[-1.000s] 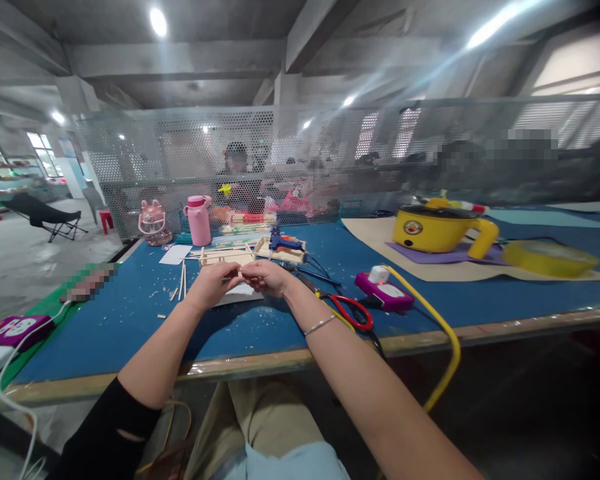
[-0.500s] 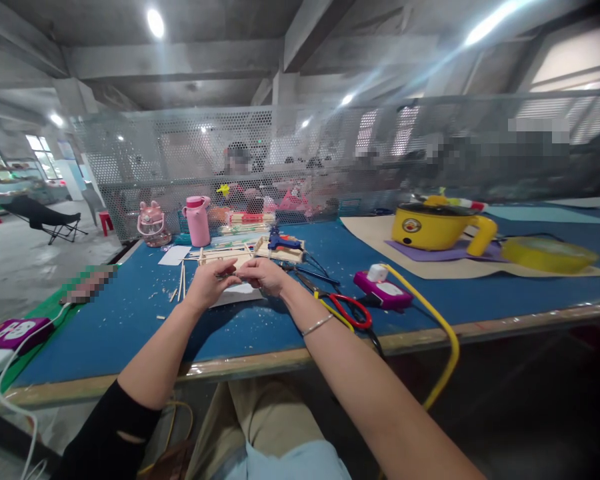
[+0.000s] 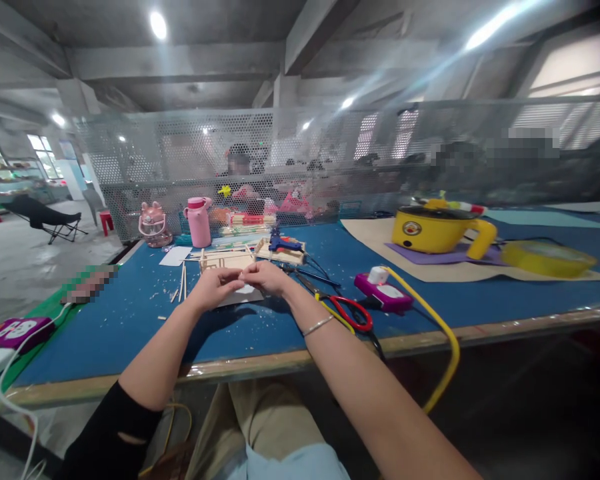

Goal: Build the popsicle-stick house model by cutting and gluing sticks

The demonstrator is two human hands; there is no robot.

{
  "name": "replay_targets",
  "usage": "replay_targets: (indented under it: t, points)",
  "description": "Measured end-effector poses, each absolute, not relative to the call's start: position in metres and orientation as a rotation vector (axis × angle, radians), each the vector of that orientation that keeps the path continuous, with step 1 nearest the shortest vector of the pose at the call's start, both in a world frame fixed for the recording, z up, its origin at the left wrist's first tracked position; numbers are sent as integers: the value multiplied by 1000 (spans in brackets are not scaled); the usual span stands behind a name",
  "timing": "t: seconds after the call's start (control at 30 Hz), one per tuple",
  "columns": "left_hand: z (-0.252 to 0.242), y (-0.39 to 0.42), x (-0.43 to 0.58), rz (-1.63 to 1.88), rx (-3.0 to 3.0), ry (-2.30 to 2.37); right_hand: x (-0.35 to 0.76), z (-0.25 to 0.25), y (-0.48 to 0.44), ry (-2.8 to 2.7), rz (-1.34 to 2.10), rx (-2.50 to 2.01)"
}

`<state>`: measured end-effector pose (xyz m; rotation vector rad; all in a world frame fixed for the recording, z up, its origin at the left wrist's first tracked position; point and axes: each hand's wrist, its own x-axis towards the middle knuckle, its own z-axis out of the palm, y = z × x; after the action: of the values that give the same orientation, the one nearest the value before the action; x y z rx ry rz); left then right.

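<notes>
My left hand and my right hand meet fingertip to fingertip above the blue table. Both are closed in a pinch; whatever lies between the fingers is too small to make out. Under them is a sheet of white paper. Just behind the hands stands a small frame of thin wooden sticks, partly covered by my fingers. A blue glue gun rests on a wooden stick tray beyond my right hand. Loose wooden sticks lie left of my left hand.
Red-handled scissors and a purple power socket with a yellow cable are to the right. Further right stand a yellow electric pot and a yellow dish. A pink bottle stands behind, before a perforated metal screen.
My left fingers have drawn closer together and now touch the right fingertips. Both hands have otherwise stayed nearly in place.
</notes>
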<state>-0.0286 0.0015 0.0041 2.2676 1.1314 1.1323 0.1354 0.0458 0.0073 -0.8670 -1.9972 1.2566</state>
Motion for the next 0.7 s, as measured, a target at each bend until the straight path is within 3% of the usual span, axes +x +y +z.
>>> replay_targets:
  t: [0.33,0.7]
  points:
    - [2,5,-31,1051,2221,1433,132,6,44,-2336,695,-971]
    - [1,9,-23,1486,1685,1386,124,7,42,-1948,895,-798]
